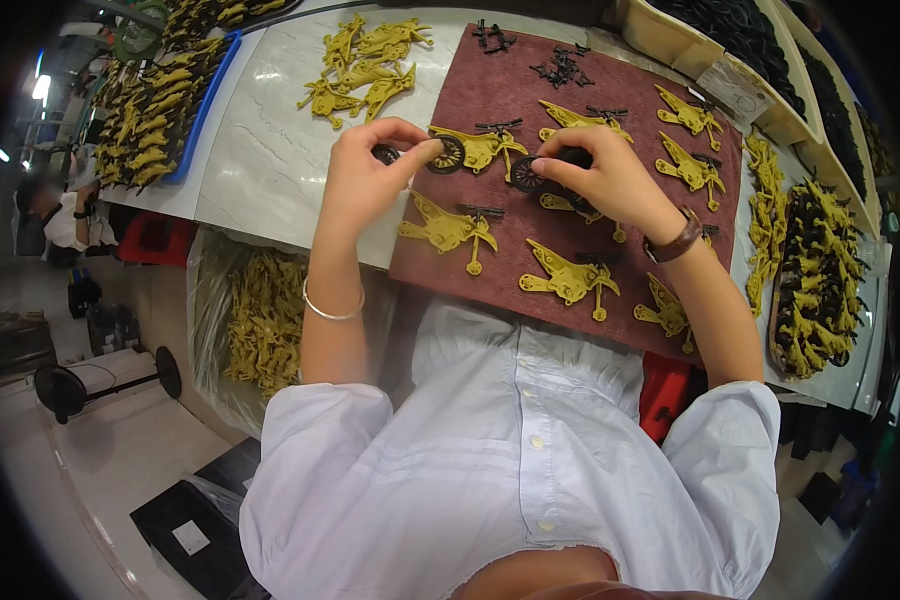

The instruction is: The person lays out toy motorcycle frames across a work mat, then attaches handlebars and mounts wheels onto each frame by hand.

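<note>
My left hand (370,170) is closed, thumb and fingertips pinching a small black spoked wheel (450,155) at the left end of a yellow toy motorcycle body (482,148). Another dark round piece (385,154) shows inside its curled fingers. On the other side, my right hand (605,170) pinches a second spoked wheel (526,175) beside that body's front fork. Something black, partly hidden, sits under its fingers too. More yellow bodies with black handlebars lie around on the reddish-brown cloth, including one below my left hand (448,234) and another nearer me (567,278).
Small black parts (560,68) lie at the cloth's far edge. Loose yellow pieces (365,70) rest on the pale tabletop. A blue-edged tray (205,100) stands left, bins of black parts (740,45) far right, a loaded tray (818,280) right, a lined bag of yellow parts (265,320) below left.
</note>
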A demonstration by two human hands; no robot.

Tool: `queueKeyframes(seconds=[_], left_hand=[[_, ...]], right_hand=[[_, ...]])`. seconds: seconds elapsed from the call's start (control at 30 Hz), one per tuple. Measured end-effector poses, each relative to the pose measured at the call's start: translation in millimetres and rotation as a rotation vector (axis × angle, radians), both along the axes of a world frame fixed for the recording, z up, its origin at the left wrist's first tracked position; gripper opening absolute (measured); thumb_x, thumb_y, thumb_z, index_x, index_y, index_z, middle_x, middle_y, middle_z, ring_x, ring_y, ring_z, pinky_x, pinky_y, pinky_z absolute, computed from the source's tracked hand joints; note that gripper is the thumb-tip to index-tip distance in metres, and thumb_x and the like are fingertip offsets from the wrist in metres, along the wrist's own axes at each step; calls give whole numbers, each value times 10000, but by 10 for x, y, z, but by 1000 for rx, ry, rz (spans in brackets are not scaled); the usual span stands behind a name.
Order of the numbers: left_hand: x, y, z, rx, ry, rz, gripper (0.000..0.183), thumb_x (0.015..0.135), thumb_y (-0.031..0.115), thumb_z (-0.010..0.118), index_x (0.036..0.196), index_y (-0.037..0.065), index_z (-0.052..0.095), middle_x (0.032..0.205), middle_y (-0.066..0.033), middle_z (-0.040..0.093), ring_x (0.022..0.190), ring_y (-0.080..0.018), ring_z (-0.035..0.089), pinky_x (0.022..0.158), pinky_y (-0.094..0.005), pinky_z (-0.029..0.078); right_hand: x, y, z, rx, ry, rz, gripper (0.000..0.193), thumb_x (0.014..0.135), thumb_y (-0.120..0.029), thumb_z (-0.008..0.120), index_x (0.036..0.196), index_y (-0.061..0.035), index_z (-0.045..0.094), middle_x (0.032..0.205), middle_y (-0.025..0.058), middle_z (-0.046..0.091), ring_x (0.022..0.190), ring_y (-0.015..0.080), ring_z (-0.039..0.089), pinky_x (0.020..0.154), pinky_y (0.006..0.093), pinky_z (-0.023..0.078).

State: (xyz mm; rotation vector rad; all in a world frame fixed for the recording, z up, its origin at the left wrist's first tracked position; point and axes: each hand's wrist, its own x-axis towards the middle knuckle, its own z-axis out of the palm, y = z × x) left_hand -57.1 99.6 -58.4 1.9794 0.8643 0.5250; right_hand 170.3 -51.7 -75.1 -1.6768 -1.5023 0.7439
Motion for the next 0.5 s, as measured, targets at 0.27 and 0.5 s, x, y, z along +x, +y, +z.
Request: queueKeyframes(seconds=[0.27,0.5], left_hand=[[-51,251,-245,-88,153,17,206,775,206,762,842,14,727,713,-42,685,607,-92,600,545,-248,452],[-19,242,-322,63,190,-8,228,760,220,764,849,13,727,729,-71,694,662,-139,642,633,-286,490]], right_hand=[[-143,202,-139,-35,-133,-44,232,818,-200,688,866,27,680,769,156,672,722,269,658,683,373,504],[-249,175,-86,-1,-276,-101,238,808,-193,689,844,40,659,722,212,643,714,349,648,672,409,514]])
